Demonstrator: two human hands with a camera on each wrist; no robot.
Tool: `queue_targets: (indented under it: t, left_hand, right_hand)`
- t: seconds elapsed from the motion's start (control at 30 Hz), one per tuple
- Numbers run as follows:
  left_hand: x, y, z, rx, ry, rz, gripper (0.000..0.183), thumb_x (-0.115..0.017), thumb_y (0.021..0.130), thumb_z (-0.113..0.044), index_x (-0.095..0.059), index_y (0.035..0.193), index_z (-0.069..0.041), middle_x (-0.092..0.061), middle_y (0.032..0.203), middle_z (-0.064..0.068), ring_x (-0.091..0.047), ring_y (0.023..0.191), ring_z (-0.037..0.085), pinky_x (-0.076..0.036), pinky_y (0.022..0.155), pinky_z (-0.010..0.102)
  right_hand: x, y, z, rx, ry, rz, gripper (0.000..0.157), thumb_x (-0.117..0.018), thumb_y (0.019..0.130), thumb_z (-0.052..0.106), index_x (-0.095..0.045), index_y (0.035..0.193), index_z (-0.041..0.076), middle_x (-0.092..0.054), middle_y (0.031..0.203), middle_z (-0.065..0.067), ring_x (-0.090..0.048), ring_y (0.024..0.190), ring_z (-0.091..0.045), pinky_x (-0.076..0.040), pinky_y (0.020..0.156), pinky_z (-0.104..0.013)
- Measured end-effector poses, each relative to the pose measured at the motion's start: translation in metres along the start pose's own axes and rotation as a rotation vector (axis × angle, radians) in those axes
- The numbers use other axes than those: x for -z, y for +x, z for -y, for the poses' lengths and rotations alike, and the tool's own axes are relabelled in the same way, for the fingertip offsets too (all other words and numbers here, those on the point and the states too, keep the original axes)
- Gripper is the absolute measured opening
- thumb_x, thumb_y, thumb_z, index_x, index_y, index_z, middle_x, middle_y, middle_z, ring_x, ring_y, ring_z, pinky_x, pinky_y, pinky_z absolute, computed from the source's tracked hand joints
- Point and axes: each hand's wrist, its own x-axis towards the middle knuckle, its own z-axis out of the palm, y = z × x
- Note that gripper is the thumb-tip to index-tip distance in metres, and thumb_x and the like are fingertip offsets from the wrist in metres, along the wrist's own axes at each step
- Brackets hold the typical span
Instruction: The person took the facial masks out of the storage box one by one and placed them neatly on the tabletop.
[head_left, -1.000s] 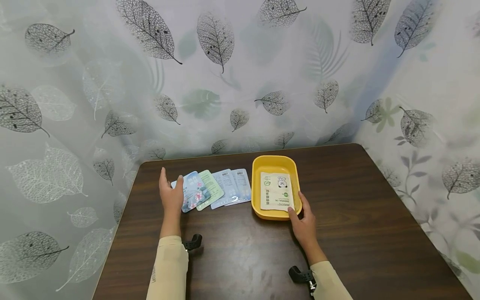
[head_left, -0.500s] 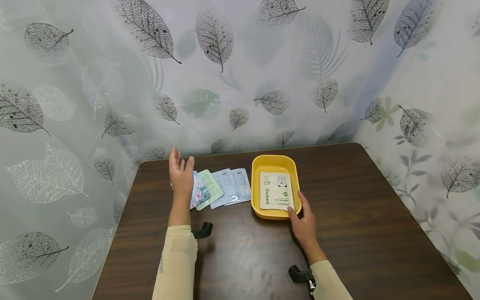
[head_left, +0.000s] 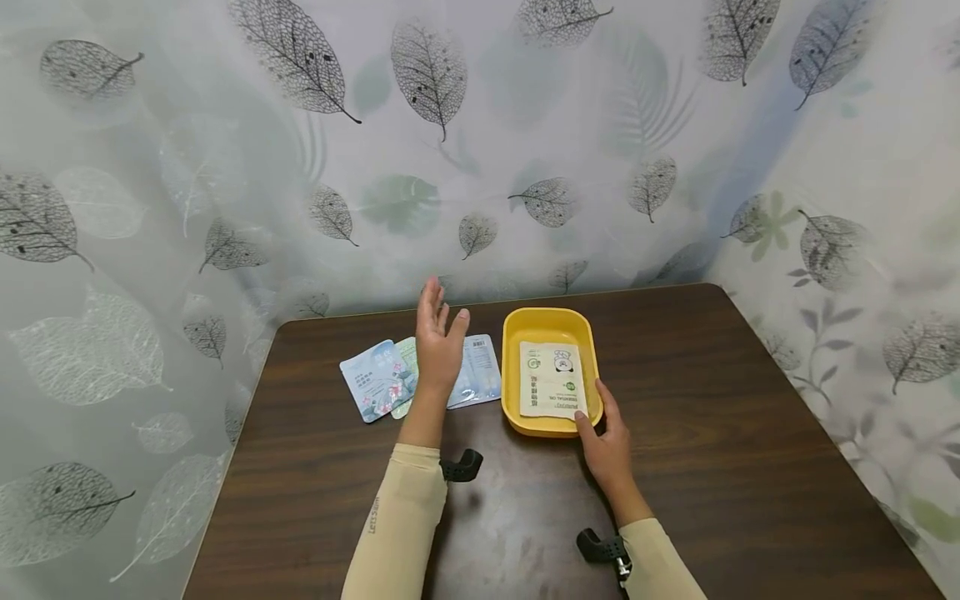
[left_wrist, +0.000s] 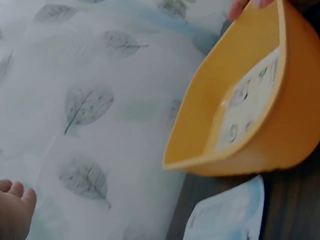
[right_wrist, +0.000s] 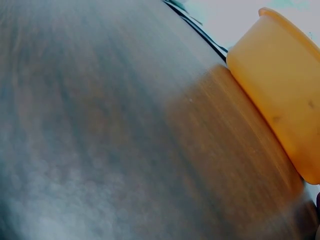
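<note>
My left hand (head_left: 441,354) is raised over the row of flat sachets, fingers straight and thumb apart, holding nothing. It hides much of the middle of the row. A blue flowered sachet (head_left: 369,379) lies at the left end, overlapping a green sachet (head_left: 406,350); a pale blue sachet (head_left: 480,371) shows at the right end. With thumb at the rim and fingers along the side, my right hand (head_left: 609,450) grips the near right corner of a yellow plastic bin (head_left: 551,319). Inside the bin lies a cream packet (head_left: 551,379) with a panda print and "ESSENTIAL OIL" lettering.
The dark wood table (head_left: 712,450) stands against a leaf-patterned curtain (head_left: 480,150) at the back and sides. Each forearm wears a black wrist mount (head_left: 461,466). In the left wrist view the bin (left_wrist: 300,100) looms close beside a sachet (left_wrist: 227,212).
My open left hand has swept to the right above the sachets, uncovering the blue flowered one and covering the middle ones. The right hand and the bin have stayed in place.
</note>
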Motion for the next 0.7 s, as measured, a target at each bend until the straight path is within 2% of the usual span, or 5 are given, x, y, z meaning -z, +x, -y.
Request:
queue_targets:
  t: [0.17,0.23,0.33,0.43,0.7]
  left_hand:
    - [-0.031,-0.003,0.009,0.037,-0.020,0.046,0.074,-0.058,0.102,-0.020,-0.018,0.164,-0.013,-0.025,0.170,0.003,-0.026,0.157,0.020,-0.025,0.128,0.038]
    - [-0.042,-0.006,0.014,0.057,-0.028,0.065,0.074,-0.058,0.102,-0.020,-0.018,0.164,-0.014,-0.025,0.169,0.003,-0.026,0.157,0.019,-0.024,0.128,0.037]
    - [-0.055,-0.011,0.025,0.082,-0.034,0.091,0.072,-0.057,0.103,-0.020,-0.019,0.164,-0.016,-0.025,0.170,0.003,-0.026,0.157,0.019,-0.023,0.128,0.038]
    - [-0.066,-0.019,0.037,0.123,-0.020,0.109,0.071,-0.057,0.103,-0.019,-0.021,0.164,-0.019,-0.026,0.169,0.003,-0.026,0.157,0.019,-0.022,0.129,0.038]
    - [-0.097,-0.038,0.066,0.331,0.079,0.153,0.069,-0.059,0.101,-0.028,-0.029,0.162,-0.024,-0.031,0.168,0.002,-0.029,0.156,0.023,-0.025,0.127,0.045]
  right_hand:
    - [0.001,0.000,0.000,0.003,-0.001,0.005,0.066,-0.062,0.101,0.025,-0.033,0.161,0.028,-0.040,0.163,-0.012,-0.043,0.147,-0.029,-0.033,0.111,-0.010]
    - [0.000,0.000,-0.001,-0.002,0.000,0.003,0.067,-0.062,0.101,0.025,-0.032,0.161,0.028,-0.041,0.162,-0.011,-0.044,0.147,-0.028,-0.032,0.107,-0.007]
    - [-0.002,0.000,-0.001,-0.006,-0.019,-0.004,0.066,-0.062,0.101,0.026,-0.033,0.161,0.029,-0.041,0.162,-0.010,-0.043,0.147,-0.028,-0.036,0.118,-0.029]
    - [-0.003,0.001,-0.001,-0.005,-0.019,0.000,0.066,-0.062,0.101,0.026,-0.033,0.160,0.028,-0.040,0.163,-0.010,-0.042,0.148,-0.028,-0.034,0.120,-0.050]
    - [-0.003,0.001,0.000,0.016,0.014,-0.004,0.065,-0.062,0.101,0.021,-0.036,0.160,0.027,-0.040,0.163,-0.012,-0.041,0.148,-0.030,-0.031,0.121,-0.055]
